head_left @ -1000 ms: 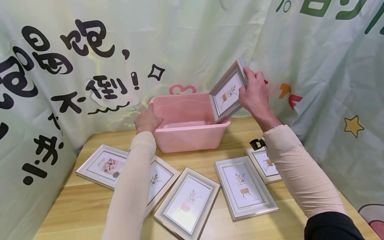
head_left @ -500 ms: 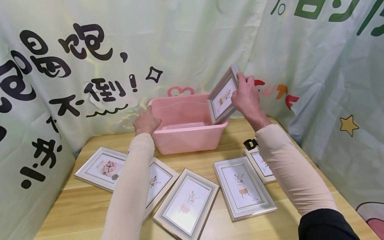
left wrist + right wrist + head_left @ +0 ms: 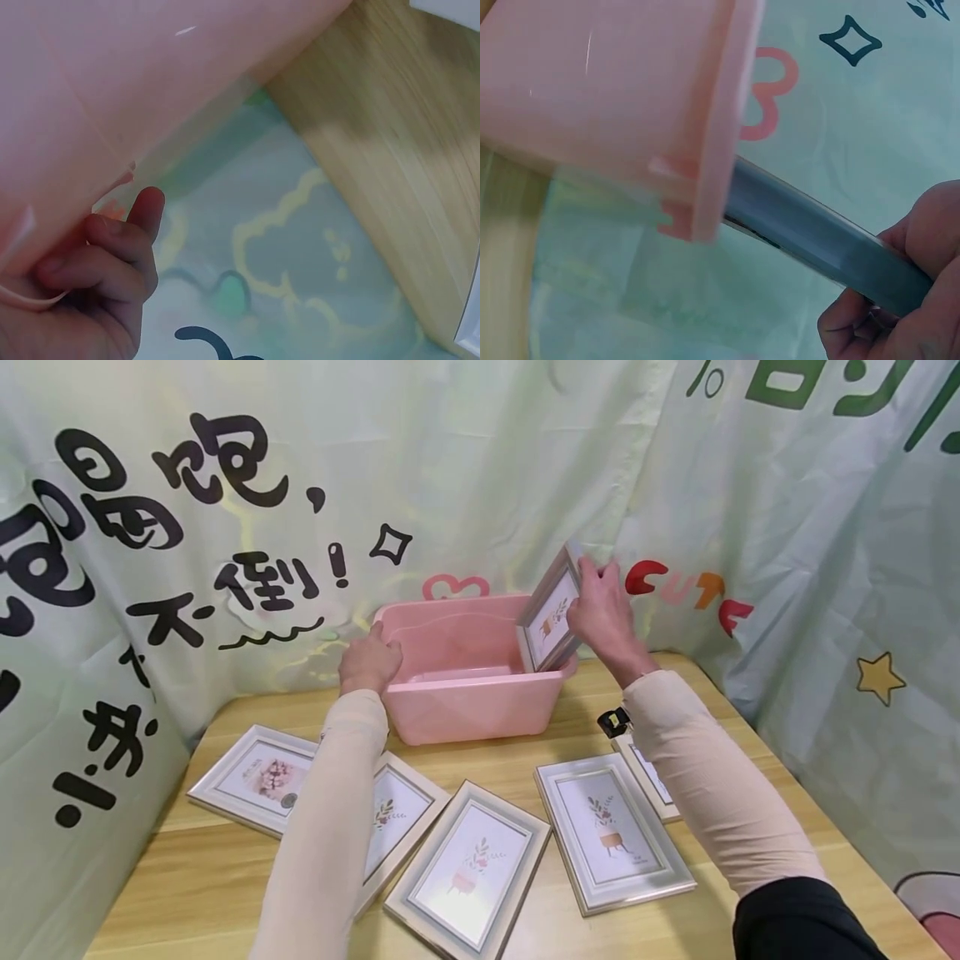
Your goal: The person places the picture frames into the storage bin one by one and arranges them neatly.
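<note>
A pink plastic basin (image 3: 468, 710) stands at the back of the table. My left hand (image 3: 370, 662) grips its left end; the left wrist view shows the fingers (image 3: 112, 274) curled under the rim. My right hand (image 3: 604, 617) holds a silver-edged picture frame (image 3: 551, 614) by its upper right edge. The frame is tilted, its lower part inside the basin's right end, its picture of a potted plant facing me. From the right wrist view, the frame's edge (image 3: 810, 232) slants past the basin rim (image 3: 724, 120), with thumb and fingers pinching its outer end.
Several more picture frames lie face up: a pink-flower one (image 3: 255, 777) at left, one (image 3: 401, 810) partly under my left sleeve, one (image 3: 468, 868) in front, one (image 3: 615, 831) to the right, and one (image 3: 651, 775) behind my right sleeve. A printed curtain (image 3: 480, 477) hangs behind.
My right hand has moved left and down with the picture frame, lowering it further into the basin's right end. My left hand stays on the basin.
</note>
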Action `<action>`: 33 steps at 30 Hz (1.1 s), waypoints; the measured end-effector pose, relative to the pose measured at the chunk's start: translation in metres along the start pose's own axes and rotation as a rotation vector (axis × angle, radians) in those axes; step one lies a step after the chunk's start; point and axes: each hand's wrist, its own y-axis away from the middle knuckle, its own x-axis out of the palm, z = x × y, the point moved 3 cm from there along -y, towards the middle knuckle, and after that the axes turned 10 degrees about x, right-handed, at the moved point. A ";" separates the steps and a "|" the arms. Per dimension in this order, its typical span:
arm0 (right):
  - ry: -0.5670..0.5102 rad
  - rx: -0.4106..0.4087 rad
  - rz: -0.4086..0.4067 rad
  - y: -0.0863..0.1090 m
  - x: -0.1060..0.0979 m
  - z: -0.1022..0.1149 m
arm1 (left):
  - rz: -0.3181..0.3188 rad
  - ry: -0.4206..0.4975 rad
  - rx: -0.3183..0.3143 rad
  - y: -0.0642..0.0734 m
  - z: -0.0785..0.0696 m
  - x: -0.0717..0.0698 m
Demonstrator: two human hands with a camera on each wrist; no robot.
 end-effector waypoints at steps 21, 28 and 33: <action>0.022 0.001 0.030 -0.008 0.044 -0.011 | 0.074 0.129 -0.033 0.001 -0.001 0.001; 0.043 -0.019 0.025 -0.009 0.054 -0.013 | 0.108 0.156 -0.045 0.003 0.000 0.002; 0.043 -0.023 0.036 -0.008 0.059 -0.013 | 0.130 0.156 -0.052 0.003 0.001 0.003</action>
